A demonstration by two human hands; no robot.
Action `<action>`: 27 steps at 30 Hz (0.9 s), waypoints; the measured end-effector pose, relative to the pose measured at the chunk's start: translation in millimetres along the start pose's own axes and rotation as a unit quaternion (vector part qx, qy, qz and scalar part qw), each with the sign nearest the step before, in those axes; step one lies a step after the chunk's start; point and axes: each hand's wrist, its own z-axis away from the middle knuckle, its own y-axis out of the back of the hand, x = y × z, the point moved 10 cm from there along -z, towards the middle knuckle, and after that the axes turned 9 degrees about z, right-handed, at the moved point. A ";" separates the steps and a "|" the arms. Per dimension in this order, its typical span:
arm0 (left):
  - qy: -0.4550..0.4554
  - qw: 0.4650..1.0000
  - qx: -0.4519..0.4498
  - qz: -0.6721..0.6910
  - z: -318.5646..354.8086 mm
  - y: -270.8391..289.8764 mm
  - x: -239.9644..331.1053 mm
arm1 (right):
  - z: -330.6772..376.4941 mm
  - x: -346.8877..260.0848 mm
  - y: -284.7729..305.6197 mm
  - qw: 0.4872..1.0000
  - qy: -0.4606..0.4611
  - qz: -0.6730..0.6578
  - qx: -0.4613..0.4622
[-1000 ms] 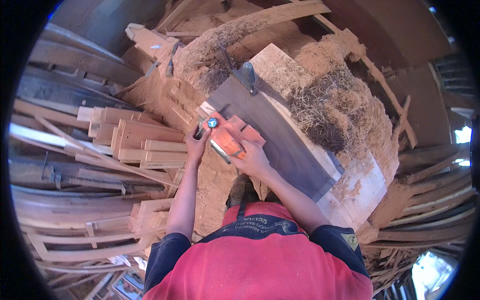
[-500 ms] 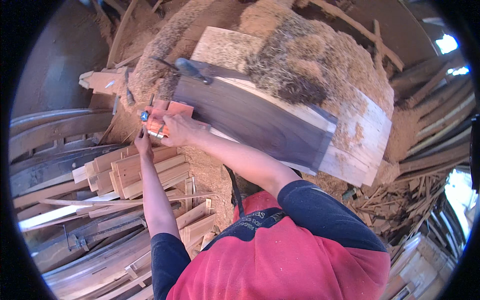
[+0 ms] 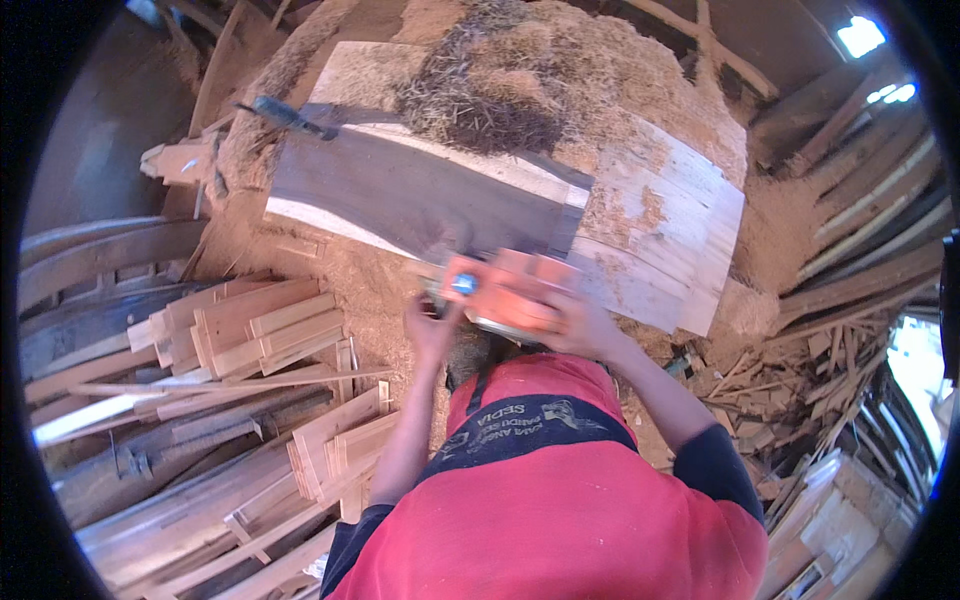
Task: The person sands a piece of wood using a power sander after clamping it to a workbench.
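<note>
An orange electric planer with a blue knob is at the near edge of a dark brown board that has pale strips along its long sides. My right hand is wrapped round the planer's right end. At its left end is my left hand, fingers curled against the tool near the knob. Motion blurs the planer and both hands, so whether its sole touches the wood cannot be made out. Toward the far left end of the board lies a blue-grey tool with a dark tip.
Pale boards extend to the right, partly under sawdust. A heap of shavings covers the far side. Stacked cut timber stands at the left. Wood scraps and long planks crowd the right.
Both hands have moved with the planer from the board's left end to the near right, close to my body. My view has shifted, so the board appears farther left.
</note>
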 end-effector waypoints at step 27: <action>0.031 0.998 0.046 0.019 -181.7 205.4 23.1 | -228.7 -162.3 -85.6 0.998 0.058 -0.014 0.017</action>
